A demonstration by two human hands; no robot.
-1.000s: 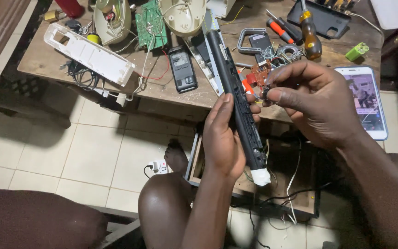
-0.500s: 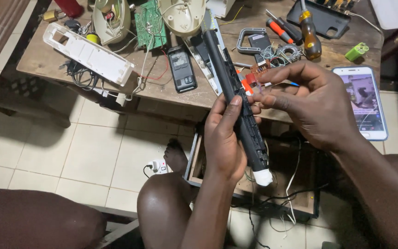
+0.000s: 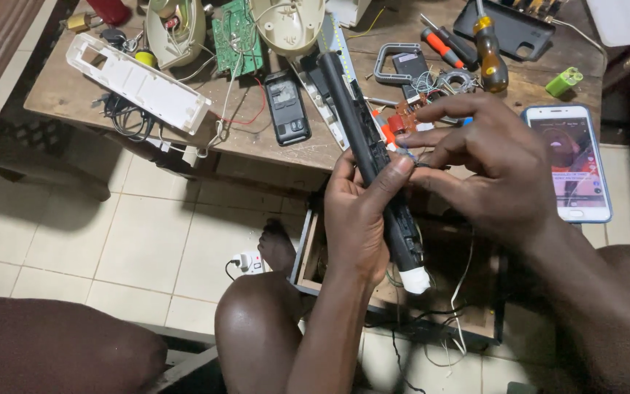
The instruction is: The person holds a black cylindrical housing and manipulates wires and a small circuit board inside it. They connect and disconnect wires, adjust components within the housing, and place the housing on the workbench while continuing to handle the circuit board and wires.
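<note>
Above a pale tiled floor [image 3: 111,241], a worn wooden desk [image 3: 271,149] fills the top of the view, crowded with parts. Both forearms rise from the lower edge. Just in front of the desk edge, the left hand [image 3: 355,219] wraps around a long, narrow black device [image 3: 373,160], thumb pressed along its side, holding it tilted so its white-capped end [image 3: 417,281] points down toward the knees. Meeting it from the right, the right hand [image 3: 490,168] curls over the device's middle, fingertips pinching fine wires there. Lying on the desk are a white plastic casing [image 3: 136,80], a green circuit board [image 3: 235,33], a smartphone [image 3: 570,160] and screwdrivers [image 3: 488,47].
</note>
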